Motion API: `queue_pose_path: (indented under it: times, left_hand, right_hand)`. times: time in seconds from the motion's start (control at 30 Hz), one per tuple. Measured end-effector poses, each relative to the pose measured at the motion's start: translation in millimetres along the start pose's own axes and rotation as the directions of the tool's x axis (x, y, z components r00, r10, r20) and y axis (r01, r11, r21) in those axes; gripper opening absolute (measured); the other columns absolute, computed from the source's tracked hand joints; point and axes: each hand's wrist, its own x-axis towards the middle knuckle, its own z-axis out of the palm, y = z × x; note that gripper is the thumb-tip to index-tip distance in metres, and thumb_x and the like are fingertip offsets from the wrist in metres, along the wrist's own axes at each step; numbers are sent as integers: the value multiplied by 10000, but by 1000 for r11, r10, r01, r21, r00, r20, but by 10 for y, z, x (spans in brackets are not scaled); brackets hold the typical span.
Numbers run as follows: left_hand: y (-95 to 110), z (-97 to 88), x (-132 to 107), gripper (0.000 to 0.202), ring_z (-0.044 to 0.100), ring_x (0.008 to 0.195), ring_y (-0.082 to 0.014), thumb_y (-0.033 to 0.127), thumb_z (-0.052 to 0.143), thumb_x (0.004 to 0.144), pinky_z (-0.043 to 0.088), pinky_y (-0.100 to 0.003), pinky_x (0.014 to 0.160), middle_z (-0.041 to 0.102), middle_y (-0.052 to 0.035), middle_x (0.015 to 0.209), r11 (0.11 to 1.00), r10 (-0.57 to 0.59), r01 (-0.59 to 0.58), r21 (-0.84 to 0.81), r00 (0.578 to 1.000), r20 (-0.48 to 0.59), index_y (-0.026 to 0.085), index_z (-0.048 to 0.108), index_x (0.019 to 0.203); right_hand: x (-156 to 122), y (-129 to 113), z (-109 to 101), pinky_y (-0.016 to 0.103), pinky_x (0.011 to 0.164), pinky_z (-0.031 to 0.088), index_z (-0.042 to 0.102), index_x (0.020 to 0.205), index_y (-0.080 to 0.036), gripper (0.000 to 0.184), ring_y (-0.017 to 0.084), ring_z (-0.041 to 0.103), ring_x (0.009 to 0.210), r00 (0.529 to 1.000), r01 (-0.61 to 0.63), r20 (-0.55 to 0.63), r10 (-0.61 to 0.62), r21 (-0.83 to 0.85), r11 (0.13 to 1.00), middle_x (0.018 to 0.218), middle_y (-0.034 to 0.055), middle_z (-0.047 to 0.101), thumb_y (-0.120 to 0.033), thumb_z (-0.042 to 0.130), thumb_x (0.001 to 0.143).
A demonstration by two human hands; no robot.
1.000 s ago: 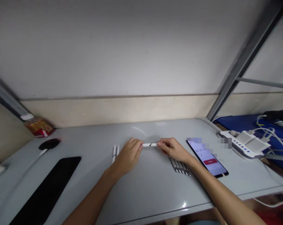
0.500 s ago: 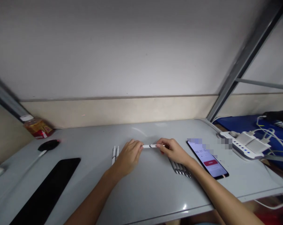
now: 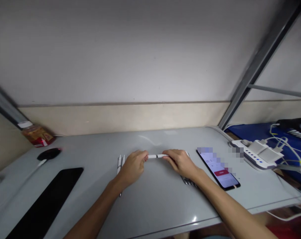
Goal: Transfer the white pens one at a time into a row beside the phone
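Observation:
A white pen with a dark band lies level between my two hands, over the middle of the grey table. My left hand pinches its left end, and my right hand grips its right end; both tips are hidden by fingers. Two more white pens lie side by side just left of my left hand, partly covered by it. Beneath my right hand and wrist are several pens, of which mostly the silver tips show.
A lit phone lies right of my right hand. Farther right stands a white power strip with plugs and cables. At left are a black mat, a black disc with a cable and a bottle on its side.
The pen between my hands has turned, so its dark band looks different, and it has shifted slightly left with both hands. My right hand's fingers now wrap more over its end.

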Motion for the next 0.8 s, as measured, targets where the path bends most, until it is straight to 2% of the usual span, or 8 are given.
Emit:
queue_pose_path:
  times: [0.1, 0.17, 0.27, 0.37, 0.47, 0.6, 0.7, 0.8]
  left_hand:
    - [29, -2, -3, 254, 516, 718, -155, 48, 319, 816, 414, -281, 674, 566, -5, 741, 1000, 26, -26, -11, 999, -38, 201, 514, 762]
    - [56, -27, -3, 244, 527, 749, -158, 124, 329, 883, 428, -290, 701, 581, -13, 778, 997, 58, -60, -38, 997, -42, 201, 542, 792]
    - [60, -103, 10, 236, 546, 868, -170, 262, 350, 944, 439, -314, 801, 615, -25, 905, 993, 79, -83, -80, 996, -45, 218, 581, 947]
    - [-36, -193, 32, 275, 523, 1008, -191, 314, 328, 956, 417, -358, 917, 604, -50, 1055, 1000, 5, -8, -12, 988, -157, 215, 545, 1093]
    - [-180, -263, 40, 300, 474, 1054, -275, 376, 392, 909, 403, -452, 926, 585, -104, 1092, 939, -169, 235, 249, 951, -260, 171, 554, 1057]
    - [-269, -324, 7, 361, 441, 1082, -344, 404, 371, 867, 455, -478, 796, 544, -151, 1106, 795, -433, 469, 384, 883, -181, 168, 543, 1080]
    - [-264, -347, -26, 360, 440, 1082, -356, 414, 378, 837, 475, -463, 720, 520, -157, 1106, 756, -543, 533, 380, 835, -92, 182, 535, 1063]
    - [-276, -339, -47, 325, 448, 1077, -356, 370, 407, 805, 478, -453, 707, 505, -152, 1119, 763, -555, 525, 377, 831, -33, 190, 528, 1047]
  right_hand:
    - [22, -28, -7, 280, 652, 398, 670, 959, -208, 286, 159, 570, 655, 992, -119, -23, 124, 145, 982, 782, 50, 674, -383, 445, 942]
    - [49, -46, -19, 257, 589, 385, 666, 883, -191, 278, 133, 521, 585, 973, -216, 11, 229, 379, 900, 682, 22, 628, -420, 510, 904]
    - [99, -47, -48, 251, 619, 438, 642, 887, -173, 271, 142, 559, 689, 943, -259, 73, 324, 774, 578, 788, 37, 632, -435, 625, 820]
    - [136, 20, -82, 286, 747, 485, 612, 947, -198, 273, 164, 586, 880, 906, -194, 103, 410, 963, 188, 977, 50, 615, -434, 632, 813]
    - [140, 132, -106, 231, 565, 463, 553, 1056, -281, 271, 103, 515, 612, 864, -129, 146, 482, 989, -68, 735, -35, 524, -463, 567, 855]
    - [124, 225, -133, 166, 357, 201, 471, 1167, -355, 345, 70, 221, 416, 846, -105, 155, 511, 986, -126, 594, -80, 339, -428, 590, 852]
    - [125, 234, -157, 160, 351, 150, 461, 1126, -368, 333, 66, 167, 413, 854, -105, 143, 500, 989, -104, 586, -84, 275, -435, 612, 837]
    - [135, 234, -169, 156, 343, 150, 454, 1106, -364, 330, 64, 162, 412, 863, -98, 122, 490, 992, -74, 589, -85, 255, -454, 612, 831]
